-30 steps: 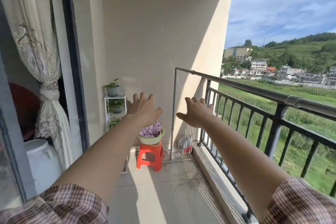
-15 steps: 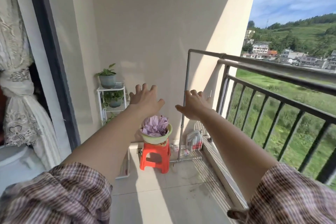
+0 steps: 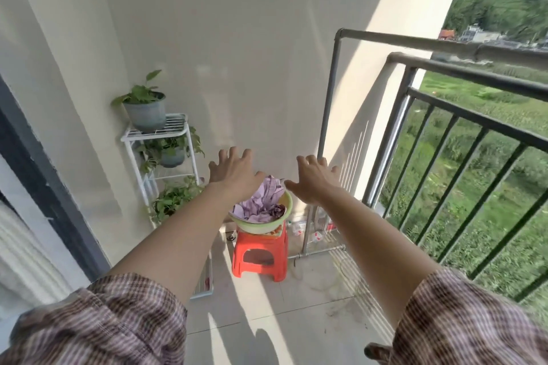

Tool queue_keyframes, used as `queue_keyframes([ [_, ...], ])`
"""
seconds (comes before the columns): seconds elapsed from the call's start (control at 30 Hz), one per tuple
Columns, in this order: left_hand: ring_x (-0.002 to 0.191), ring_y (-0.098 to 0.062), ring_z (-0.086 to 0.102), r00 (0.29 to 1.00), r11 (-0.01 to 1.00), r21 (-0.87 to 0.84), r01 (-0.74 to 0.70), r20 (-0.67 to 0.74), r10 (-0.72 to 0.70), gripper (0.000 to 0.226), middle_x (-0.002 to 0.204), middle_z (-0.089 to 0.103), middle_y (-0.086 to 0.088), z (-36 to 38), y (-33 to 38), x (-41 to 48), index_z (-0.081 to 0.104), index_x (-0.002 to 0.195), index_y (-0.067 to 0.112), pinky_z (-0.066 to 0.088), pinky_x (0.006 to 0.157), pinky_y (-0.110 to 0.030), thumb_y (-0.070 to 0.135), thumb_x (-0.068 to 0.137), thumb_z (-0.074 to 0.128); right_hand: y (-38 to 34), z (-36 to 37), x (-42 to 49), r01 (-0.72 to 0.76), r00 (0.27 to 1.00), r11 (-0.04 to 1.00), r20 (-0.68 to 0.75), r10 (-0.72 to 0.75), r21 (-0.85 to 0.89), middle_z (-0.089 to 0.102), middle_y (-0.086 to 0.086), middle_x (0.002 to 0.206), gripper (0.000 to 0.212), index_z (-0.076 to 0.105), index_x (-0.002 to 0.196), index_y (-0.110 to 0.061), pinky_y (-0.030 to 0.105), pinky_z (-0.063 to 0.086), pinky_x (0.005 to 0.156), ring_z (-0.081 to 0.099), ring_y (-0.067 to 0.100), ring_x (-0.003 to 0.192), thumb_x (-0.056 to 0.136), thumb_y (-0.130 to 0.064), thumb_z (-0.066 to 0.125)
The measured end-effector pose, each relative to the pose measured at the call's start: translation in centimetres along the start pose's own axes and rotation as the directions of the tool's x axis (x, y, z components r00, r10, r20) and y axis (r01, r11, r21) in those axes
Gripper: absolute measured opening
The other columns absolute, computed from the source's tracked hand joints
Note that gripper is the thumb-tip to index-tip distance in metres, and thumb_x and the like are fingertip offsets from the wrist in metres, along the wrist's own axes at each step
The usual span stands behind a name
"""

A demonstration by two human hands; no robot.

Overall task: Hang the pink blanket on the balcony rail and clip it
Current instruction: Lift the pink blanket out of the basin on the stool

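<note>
Left hand and right hand spread empty, pink blanket between, beyond

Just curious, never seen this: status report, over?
Left hand, right hand: open, empty, reaching. Pink blanket bunched in basin on red stool. Rail bare. Path clear.

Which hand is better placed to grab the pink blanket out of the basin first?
Probably the left hand. It appears right over the pink blanket in the green basin, while the right hand sits further toward the balcony rail. Both hands are open and empty.
</note>
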State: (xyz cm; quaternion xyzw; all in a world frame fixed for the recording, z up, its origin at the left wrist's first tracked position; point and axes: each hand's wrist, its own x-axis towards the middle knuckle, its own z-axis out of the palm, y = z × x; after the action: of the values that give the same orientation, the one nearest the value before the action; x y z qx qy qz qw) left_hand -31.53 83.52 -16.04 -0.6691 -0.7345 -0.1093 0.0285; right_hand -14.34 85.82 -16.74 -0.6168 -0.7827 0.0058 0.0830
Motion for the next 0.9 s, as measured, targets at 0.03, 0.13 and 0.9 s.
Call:
queue_keyframes([
  [0.03,0.129,-0.032,0.029,1.000,1.000,0.000,0.000,0.007,0.000,0.059,0.143,0.034,-0.008,1.3,-0.3,2.2,0.035,0.136,0.020,0.033,0.098,-0.050,0.052,0.087,0.041,0.3,1.2,2.3,0.001,1.000,1.000,0.008,-0.001,0.003,0.040,0.010,0.143,0.067,0.035,0.138,-0.014,0.059,0.027,0.105,0.032,0.032,0.133,0.087,-0.055,0.051],
  [0.13,0.128,-0.033,0.030,1.000,1.000,-0.006,0.003,0.025,-0.003,0.057,0.140,0.036,-0.009,5.2,-1.1,9.1,0.036,0.134,0.018,0.033,0.098,-0.050,0.051,0.087,0.041,1.3,4.8,9.4,0.003,0.999,0.999,0.043,-0.005,0.036,0.040,0.010,0.143,0.067,0.035,0.138,-0.014,0.059,0.027,0.105,0.032,0.032,0.133,0.087,-0.053,0.052],
  [0.9,0.133,-0.037,0.029,0.840,0.989,-0.136,0.062,0.542,0.022,0.046,0.145,0.033,-0.016,36.4,-9.0,43.5,0.042,0.130,0.017,0.037,0.099,-0.048,0.040,0.091,0.042,7.7,32.1,45.2,-0.255,0.793,0.967,0.573,0.207,0.003,0.041,0.009,0.144,0.068,0.030,0.144,-0.018,0.059,0.027,0.108,0.031,0.033,0.136,0.088,-0.050,0.050],
])
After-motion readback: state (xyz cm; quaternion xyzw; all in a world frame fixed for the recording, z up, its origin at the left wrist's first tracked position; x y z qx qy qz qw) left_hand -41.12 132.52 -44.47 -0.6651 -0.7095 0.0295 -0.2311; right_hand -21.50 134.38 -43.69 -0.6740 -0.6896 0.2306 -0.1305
